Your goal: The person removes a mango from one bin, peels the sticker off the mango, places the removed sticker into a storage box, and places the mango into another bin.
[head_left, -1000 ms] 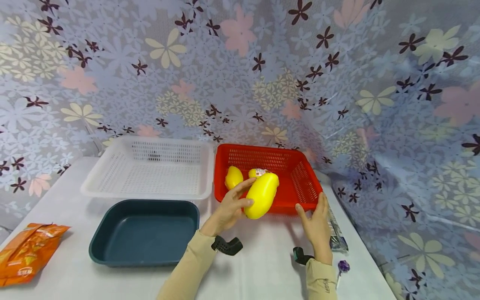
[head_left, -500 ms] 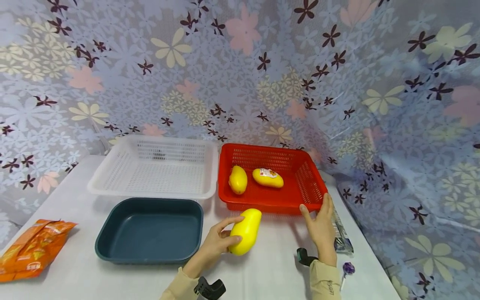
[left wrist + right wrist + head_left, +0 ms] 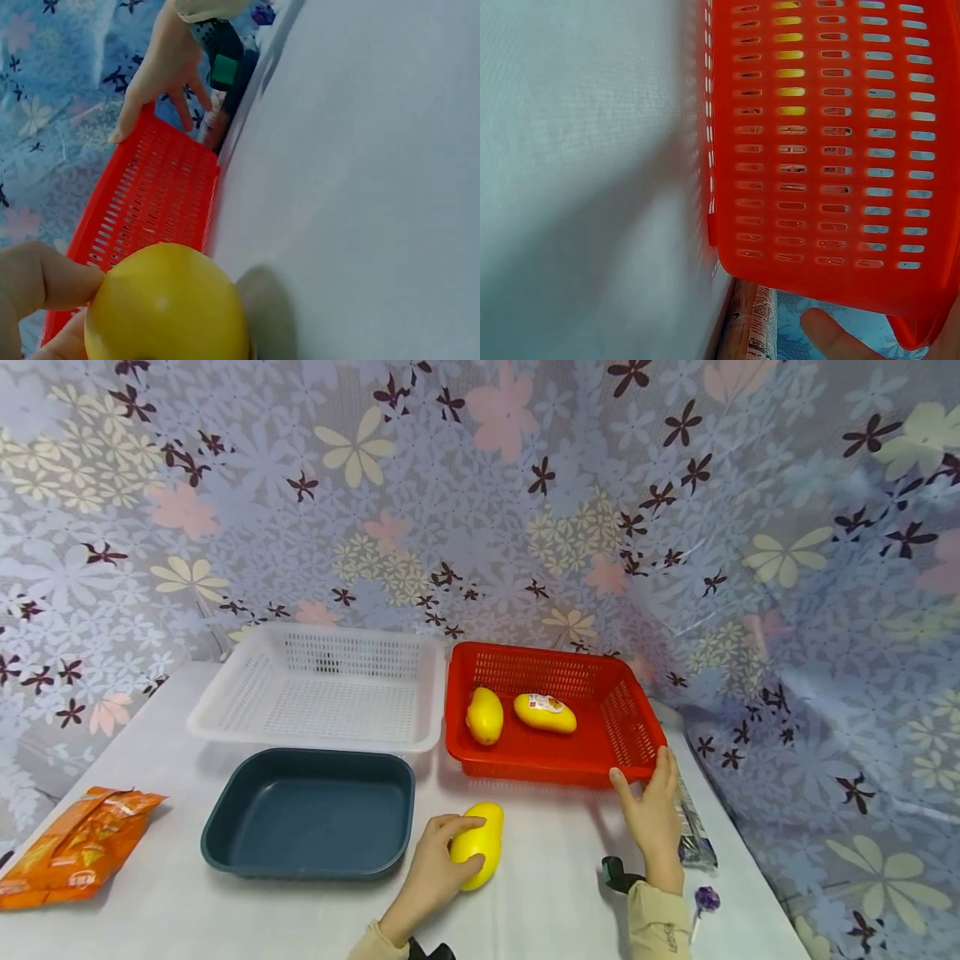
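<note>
Just right of the dark tray (image 3: 311, 827), over the white cloth (image 3: 547, 893), a yellow mango (image 3: 490, 842) sits gripped in the left hand (image 3: 431, 867), well apart from the right hand (image 3: 651, 814), its fingers extended, touching the red basket (image 3: 592, 750) at its near corner; two more mangoes (image 3: 484, 718) lie inside.

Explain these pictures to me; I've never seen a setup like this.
There is no machine: a person works bare-handed. The wide picture comes from a camera worn on the head; the two close ones come from wrist cameras. The left hand holds a yellow fruit. The right hand touches a corner of the red basket, where another fruit and a labelled fruit lie. Also on the table are a white basket, a dark blue tray, an orange packet, a lollipop and a partly hidden silvery packet.
</note>
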{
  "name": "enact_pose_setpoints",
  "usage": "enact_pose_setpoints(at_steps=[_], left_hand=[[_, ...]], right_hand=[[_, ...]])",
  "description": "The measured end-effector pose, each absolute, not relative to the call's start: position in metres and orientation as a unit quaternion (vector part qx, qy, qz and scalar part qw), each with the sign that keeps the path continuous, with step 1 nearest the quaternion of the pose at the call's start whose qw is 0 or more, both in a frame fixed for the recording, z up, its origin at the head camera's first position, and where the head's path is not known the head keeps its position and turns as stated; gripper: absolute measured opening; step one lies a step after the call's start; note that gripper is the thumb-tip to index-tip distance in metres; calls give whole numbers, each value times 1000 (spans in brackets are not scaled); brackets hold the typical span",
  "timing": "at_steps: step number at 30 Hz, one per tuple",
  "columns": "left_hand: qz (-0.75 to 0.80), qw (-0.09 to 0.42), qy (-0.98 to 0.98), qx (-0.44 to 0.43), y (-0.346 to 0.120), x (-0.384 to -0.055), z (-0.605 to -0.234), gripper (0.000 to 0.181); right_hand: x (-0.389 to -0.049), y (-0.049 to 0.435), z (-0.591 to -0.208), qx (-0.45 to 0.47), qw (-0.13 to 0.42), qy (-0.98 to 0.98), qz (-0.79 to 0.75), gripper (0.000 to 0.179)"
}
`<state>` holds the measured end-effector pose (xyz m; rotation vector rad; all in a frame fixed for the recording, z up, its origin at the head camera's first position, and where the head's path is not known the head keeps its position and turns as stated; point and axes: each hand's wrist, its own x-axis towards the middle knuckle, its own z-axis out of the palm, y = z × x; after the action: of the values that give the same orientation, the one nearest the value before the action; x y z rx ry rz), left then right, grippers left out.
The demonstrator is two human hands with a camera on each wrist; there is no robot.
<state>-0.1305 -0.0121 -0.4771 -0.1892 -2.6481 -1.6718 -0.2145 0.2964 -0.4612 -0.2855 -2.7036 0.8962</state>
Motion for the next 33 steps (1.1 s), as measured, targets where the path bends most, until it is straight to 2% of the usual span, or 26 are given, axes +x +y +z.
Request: enact_pose_setpoints(at_steps=[9, 11, 14, 17, 19, 22, 25, 27, 29, 30, 33], left_hand=[[-458, 33, -888, -25, -12, -129, -471, 40], [-437, 39, -898, -17, -11, -128, -470, 46], [-404, 40, -914, -7, -8, -127, -471, 65], [-384, 47, -922, -2, -4, -125, -474, 76], [-378, 58, -924, -4, -3, -125, -476, 77], [-390, 77, -917, -4, -4, -125, -477, 73], [-416, 88, -905, 0, -4, -126, -478, 69], [-436, 91, -896, 7, -4, -126, -479, 67], [-448, 90, -889, 12, -3, -127, -480, 66], [-451, 89, -888, 15, -3, -128, -481, 65], [-447, 87, -890, 24, -3, -128, -480, 64]], right_hand=[[-205, 297, -455, -76, 135, -951, 269, 94], [-201, 297, -453, -72, 130, -956, 254, 94], [-198, 297, -450, -69, 121, -960, 244, 93], [-196, 296, -449, -66, 130, -959, 243, 93], [-195, 293, -450, -59, 166, -954, 242, 93], [-195, 284, -449, -20, 271, -925, 266, 86], [-196, 267, -443, 77, 391, -870, 290, 75], [-194, 251, -439, 157, 432, -832, 309, 68], [-190, 234, -440, 234, 433, -807, 326, 61], [-185, 225, -443, 264, 415, -804, 333, 57], [-172, 201, -458, 316, 313, -827, 344, 58]])
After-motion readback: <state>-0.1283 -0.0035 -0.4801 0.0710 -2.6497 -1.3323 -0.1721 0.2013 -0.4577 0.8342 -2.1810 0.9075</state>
